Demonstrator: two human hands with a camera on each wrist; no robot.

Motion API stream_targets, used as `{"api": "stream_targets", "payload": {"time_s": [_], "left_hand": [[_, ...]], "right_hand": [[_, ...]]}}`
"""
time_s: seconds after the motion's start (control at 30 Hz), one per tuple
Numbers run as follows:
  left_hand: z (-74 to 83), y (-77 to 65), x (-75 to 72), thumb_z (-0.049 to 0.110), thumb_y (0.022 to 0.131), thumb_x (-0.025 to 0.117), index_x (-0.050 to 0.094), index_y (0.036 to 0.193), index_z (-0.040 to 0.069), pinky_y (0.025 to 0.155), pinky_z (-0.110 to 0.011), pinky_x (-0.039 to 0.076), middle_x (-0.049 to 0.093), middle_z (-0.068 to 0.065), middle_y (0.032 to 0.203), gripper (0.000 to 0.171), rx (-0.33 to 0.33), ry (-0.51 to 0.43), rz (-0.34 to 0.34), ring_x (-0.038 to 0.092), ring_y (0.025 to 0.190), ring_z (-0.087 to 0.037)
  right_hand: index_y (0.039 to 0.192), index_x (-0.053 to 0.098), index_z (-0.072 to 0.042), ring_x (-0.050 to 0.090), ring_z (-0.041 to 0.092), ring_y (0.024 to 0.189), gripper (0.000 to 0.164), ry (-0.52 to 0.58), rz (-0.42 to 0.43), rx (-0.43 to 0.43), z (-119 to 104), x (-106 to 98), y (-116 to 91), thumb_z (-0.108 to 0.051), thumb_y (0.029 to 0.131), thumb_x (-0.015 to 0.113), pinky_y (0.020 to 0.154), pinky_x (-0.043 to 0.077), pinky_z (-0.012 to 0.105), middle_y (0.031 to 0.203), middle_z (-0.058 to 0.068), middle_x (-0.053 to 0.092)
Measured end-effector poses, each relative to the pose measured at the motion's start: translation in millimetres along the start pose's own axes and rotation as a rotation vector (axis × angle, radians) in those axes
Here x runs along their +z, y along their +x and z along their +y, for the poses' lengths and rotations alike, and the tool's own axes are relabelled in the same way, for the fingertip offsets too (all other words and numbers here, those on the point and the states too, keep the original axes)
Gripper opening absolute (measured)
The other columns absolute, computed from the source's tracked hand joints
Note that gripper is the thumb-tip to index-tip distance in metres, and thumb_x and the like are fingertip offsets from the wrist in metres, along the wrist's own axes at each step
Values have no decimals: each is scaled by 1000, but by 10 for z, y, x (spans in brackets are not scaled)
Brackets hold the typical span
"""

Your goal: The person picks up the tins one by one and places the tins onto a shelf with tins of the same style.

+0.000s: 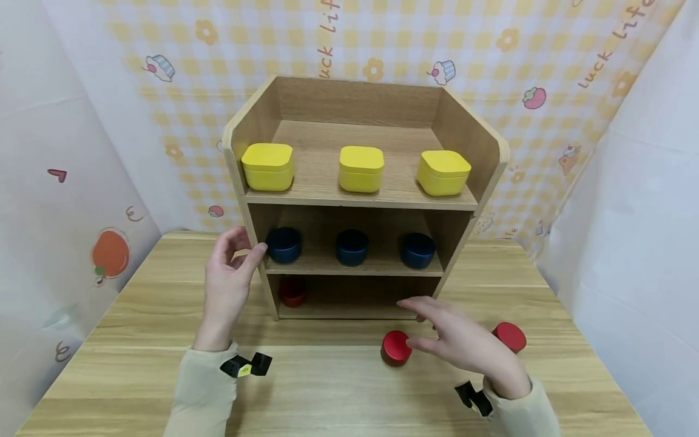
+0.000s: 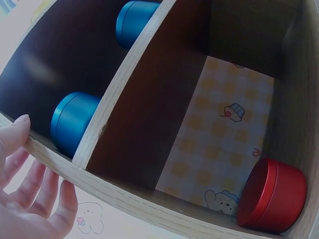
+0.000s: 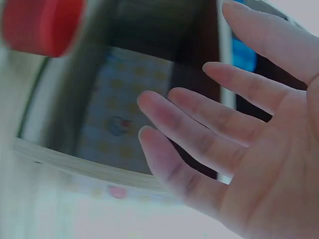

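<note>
A wooden shelf unit (image 1: 360,100) stands on the table. My left hand (image 1: 232,273) grips the front edge of its left side panel, thumb on the edge and fingers on the outer side. My right hand (image 1: 464,340) is spread, fingers extended and holding nothing, near the shelf's lower right corner. Close to its thumb is a red round tin (image 1: 395,348) on the table. Another red tin (image 1: 509,337) lies to the right, partly hidden behind the right hand. A third red tin (image 2: 274,196) sits at the left end of the bottom shelf.
Three blue round tins (image 1: 352,247) stand in a row on the middle shelf. On the top shelf are three yellow boxes (image 1: 361,169) with rounded corners. Patterned cloth (image 1: 371,36) hangs behind the unit, and white cloth (image 1: 628,200) borders the table (image 1: 317,388) on both sides.
</note>
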State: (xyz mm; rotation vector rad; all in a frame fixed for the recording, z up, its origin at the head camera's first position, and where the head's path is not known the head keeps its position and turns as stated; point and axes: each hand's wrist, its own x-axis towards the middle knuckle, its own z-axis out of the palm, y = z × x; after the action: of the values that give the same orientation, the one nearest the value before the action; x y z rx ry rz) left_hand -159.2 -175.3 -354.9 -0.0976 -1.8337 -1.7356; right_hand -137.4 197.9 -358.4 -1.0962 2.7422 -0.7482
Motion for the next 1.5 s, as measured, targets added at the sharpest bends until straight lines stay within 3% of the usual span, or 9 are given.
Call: {"api": "stream_targets", "payload": {"time_s": [0.3, 0.53, 0.7, 0.9, 1.5], "left_hand": [[-10, -12, -22, 2, 91, 68, 56, 121, 4, 81, -22, 46, 55, -3, 101, 32, -5, 19, 2, 53, 99, -17], [-8, -12, -10, 4, 92, 68, 55, 123, 3, 82, -22, 46, 56, -3, 104, 33, -9, 21, -9, 53, 100, -17], [-11, -9, -8, 4, 92, 68, 55, 123, 3, 82, -22, 46, 56, -3, 104, 34, -8, 19, -13, 53, 101, -18], [-10, -7, -12, 4, 92, 67, 56, 123, 4, 81, -21, 46, 56, -4, 104, 33, -11, 11, -11, 53, 100, -18], [-20, -8, -21, 4, 92, 67, 56, 123, 4, 82, -23, 45, 56, -4, 104, 33, -5, 6, -13, 53, 100, -18]], "right_hand": [[137, 52, -5, 60, 27, 102, 61, 175, -153, 55, 221, 203, 109, -29, 86, 76, 73, 53, 31, 127, 12, 58], [135, 53, -4, 56, 27, 101, 61, 250, -237, 111, 319, 312, 148, -23, 83, 79, 75, 50, 30, 123, 11, 57], [134, 54, -5, 55, 22, 98, 62, 208, -266, 134, 360, 383, 169, -23, 81, 80, 80, 49, 34, 119, 4, 58], [130, 56, -6, 53, 16, 83, 62, 178, -293, 162, 386, 448, 212, -18, 76, 83, 73, 46, 31, 100, -5, 57], [123, 58, -9, 54, 13, 83, 57, 201, -288, 159, 427, 479, 228, -18, 74, 85, 73, 47, 29, 96, -7, 58]]}}
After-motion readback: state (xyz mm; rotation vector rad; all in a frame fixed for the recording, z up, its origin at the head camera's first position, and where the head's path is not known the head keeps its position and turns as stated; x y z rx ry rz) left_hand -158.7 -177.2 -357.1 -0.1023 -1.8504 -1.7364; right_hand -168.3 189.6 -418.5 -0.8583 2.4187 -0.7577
